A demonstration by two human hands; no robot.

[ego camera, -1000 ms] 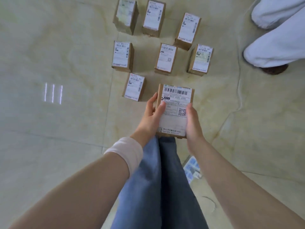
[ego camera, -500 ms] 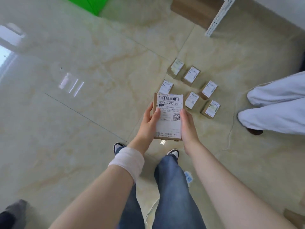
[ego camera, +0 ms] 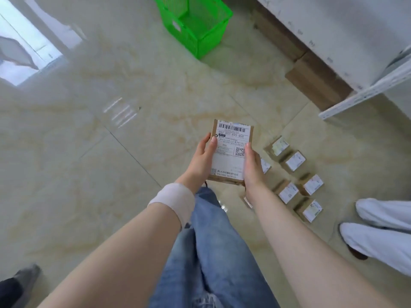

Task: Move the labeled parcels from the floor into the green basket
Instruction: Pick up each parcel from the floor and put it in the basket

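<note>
I had my left hand and right hand clamped on the brown cardboard parcel, white label up, above the floor, well short of the green plastic mesh basket.

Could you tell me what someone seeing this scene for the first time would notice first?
Most likely the labeled parcel at the centre, held label-up above the floor between the left hand and right hand. Next, the bright green basket standing on the tiles at the top of the view, apparently empty. Then the cluster of small parcels still on the floor to the right, near another person's white-clad legs.
</note>
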